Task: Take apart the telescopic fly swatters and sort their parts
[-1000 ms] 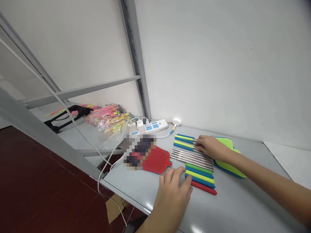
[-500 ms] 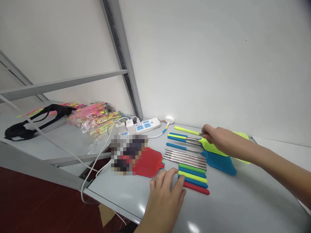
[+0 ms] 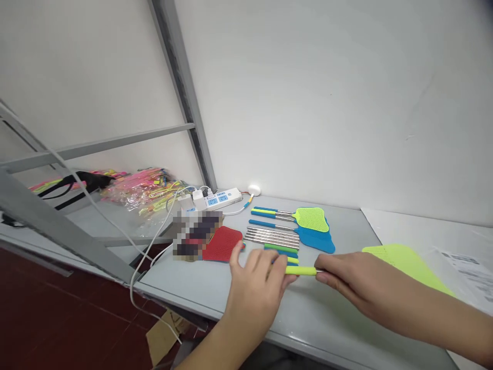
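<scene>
A yellow fly swatter [image 3: 302,271] is held level across the front of the table between my two hands. My left hand [image 3: 256,280] is closed around the end of its foam handle. My right hand [image 3: 342,277] pinches the metal rod just beyond the handle, and the swatter's flat yellow head [image 3: 404,262] shows behind my right wrist. Behind my left hand lie loose foam grips [image 3: 283,247] in green, blue and yellow, partly covered by the fingers. Several bare metal rods [image 3: 271,236] lie side by side past them. A red swatter head [image 3: 223,244] rests to the left.
Assembled swatters with a yellow head [image 3: 310,219] and a blue head [image 3: 318,239] lie farther back. A white power strip [image 3: 225,199] with cables stands at the wall. Plastic-wrapped colourful items [image 3: 146,190] fill the left shelf. Printed paper [image 3: 466,264] lies at the right.
My right hand has brought the yellow swatter from the back of the table toward the front. My left hand has closed on its handle. The view has shifted slightly.
</scene>
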Demonstrator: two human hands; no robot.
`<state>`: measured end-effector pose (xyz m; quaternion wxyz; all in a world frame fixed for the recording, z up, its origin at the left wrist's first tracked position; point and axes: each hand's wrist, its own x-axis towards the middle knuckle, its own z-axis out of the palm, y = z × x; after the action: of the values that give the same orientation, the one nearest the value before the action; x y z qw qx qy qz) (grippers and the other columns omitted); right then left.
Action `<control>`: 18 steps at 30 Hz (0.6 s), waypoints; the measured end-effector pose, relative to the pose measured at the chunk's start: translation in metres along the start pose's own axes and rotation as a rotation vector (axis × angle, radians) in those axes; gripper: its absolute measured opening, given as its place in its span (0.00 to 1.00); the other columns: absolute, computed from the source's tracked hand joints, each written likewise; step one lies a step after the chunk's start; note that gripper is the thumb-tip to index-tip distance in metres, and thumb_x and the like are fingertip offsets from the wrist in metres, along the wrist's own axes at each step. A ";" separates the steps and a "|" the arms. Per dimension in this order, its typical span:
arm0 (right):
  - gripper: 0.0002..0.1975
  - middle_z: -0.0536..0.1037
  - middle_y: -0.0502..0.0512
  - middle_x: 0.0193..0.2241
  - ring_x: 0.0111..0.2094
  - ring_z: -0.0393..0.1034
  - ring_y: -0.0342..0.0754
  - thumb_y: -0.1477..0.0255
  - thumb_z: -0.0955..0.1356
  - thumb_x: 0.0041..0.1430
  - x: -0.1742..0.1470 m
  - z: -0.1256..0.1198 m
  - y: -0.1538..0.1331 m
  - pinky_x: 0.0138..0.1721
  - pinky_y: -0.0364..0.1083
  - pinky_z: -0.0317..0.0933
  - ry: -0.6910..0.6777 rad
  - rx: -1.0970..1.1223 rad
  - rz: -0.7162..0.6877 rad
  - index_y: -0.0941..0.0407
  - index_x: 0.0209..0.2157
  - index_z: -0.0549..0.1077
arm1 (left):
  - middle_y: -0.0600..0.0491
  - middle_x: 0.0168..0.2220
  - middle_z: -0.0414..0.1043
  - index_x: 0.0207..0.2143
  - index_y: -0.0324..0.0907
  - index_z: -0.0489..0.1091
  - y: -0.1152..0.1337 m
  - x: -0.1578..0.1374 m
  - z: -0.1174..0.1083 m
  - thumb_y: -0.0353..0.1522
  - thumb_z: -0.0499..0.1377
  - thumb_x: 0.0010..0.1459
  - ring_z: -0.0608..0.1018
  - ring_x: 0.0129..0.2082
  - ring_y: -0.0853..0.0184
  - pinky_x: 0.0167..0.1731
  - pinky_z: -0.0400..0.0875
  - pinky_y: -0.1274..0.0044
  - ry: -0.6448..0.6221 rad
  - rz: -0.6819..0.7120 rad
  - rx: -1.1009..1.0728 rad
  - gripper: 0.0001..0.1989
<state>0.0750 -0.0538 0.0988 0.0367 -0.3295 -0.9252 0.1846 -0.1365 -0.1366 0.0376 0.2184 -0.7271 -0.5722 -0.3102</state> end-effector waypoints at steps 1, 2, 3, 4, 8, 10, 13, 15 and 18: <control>0.18 0.73 0.50 0.23 0.21 0.63 0.47 0.57 0.55 0.69 -0.006 -0.001 -0.002 0.22 0.45 0.48 -0.015 0.030 0.012 0.51 0.29 0.64 | 0.53 0.34 0.72 0.42 0.43 0.68 0.005 0.002 -0.003 0.35 0.53 0.67 0.72 0.36 0.63 0.56 0.50 0.55 -0.038 0.019 0.011 0.07; 0.18 0.73 0.50 0.23 0.21 0.64 0.47 0.57 0.55 0.69 -0.011 -0.001 -0.003 0.22 0.45 0.48 -0.036 0.066 0.027 0.51 0.29 0.64 | 0.55 0.30 0.70 0.40 0.43 0.68 0.009 0.003 -0.006 0.35 0.53 0.67 0.70 0.32 0.65 0.54 0.52 0.57 -0.074 0.042 0.026 0.07; 0.18 0.73 0.50 0.23 0.22 0.64 0.47 0.57 0.56 0.68 -0.017 -0.002 -0.004 0.22 0.45 0.49 -0.066 0.107 0.041 0.51 0.29 0.65 | 0.56 0.29 0.69 0.40 0.42 0.68 0.013 0.002 -0.009 0.34 0.53 0.67 0.70 0.31 0.65 0.51 0.54 0.59 -0.109 0.074 0.041 0.07; 0.18 0.73 0.50 0.24 0.23 0.65 0.47 0.57 0.56 0.68 -0.022 -0.002 -0.004 0.23 0.44 0.51 -0.108 0.153 0.054 0.51 0.29 0.66 | 0.55 0.29 0.68 0.40 0.42 0.68 0.017 0.000 -0.011 0.35 0.53 0.67 0.69 0.31 0.64 0.47 0.57 0.62 -0.141 0.123 0.051 0.07; 0.18 0.75 0.51 0.29 0.29 0.68 0.48 0.57 0.56 0.68 -0.035 0.004 -0.004 0.29 0.44 0.58 -0.299 0.343 0.109 0.50 0.34 0.71 | 0.54 0.28 0.65 0.39 0.40 0.67 0.029 -0.009 -0.013 0.35 0.52 0.67 0.67 0.27 0.65 0.30 0.56 0.70 -0.243 0.336 0.028 0.08; 0.19 0.75 0.51 0.30 0.31 0.68 0.47 0.58 0.55 0.69 -0.037 0.009 -0.005 0.32 0.44 0.60 -0.345 0.428 0.115 0.50 0.35 0.71 | 0.54 0.28 0.65 0.37 0.40 0.66 0.033 -0.010 -0.011 0.32 0.52 0.67 0.68 0.27 0.64 0.29 0.56 0.70 -0.276 0.369 0.018 0.06; 0.18 0.74 0.51 0.29 0.31 0.67 0.46 0.60 0.55 0.70 -0.035 0.013 -0.008 0.32 0.43 0.59 -0.311 0.415 0.068 0.52 0.33 0.69 | 0.53 0.28 0.67 0.35 0.41 0.64 0.035 -0.006 -0.009 0.33 0.52 0.67 0.71 0.26 0.64 0.27 0.58 0.71 -0.326 0.383 0.034 0.07; 0.18 0.73 0.50 0.26 0.26 0.65 0.45 0.60 0.54 0.70 -0.036 0.013 -0.009 0.28 0.43 0.55 -0.272 0.285 0.041 0.53 0.32 0.67 | 0.53 0.26 0.68 0.33 0.42 0.64 0.033 -0.002 -0.009 0.38 0.51 0.67 0.72 0.23 0.63 0.22 0.56 0.72 -0.398 0.388 0.042 0.11; 0.15 0.71 0.49 0.23 0.20 0.61 0.44 0.63 0.56 0.69 -0.039 0.012 -0.014 0.21 0.43 0.46 -0.232 0.036 0.021 0.53 0.31 0.65 | 0.55 0.24 0.69 0.32 0.43 0.63 0.032 0.001 -0.015 0.40 0.51 0.67 0.72 0.18 0.62 0.16 0.48 0.73 -0.515 0.379 0.016 0.13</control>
<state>0.0952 -0.0922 0.0949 -0.0666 -0.3152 -0.9162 0.2383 -0.1086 -0.1541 0.0503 0.1262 -0.8737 -0.4652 -0.0654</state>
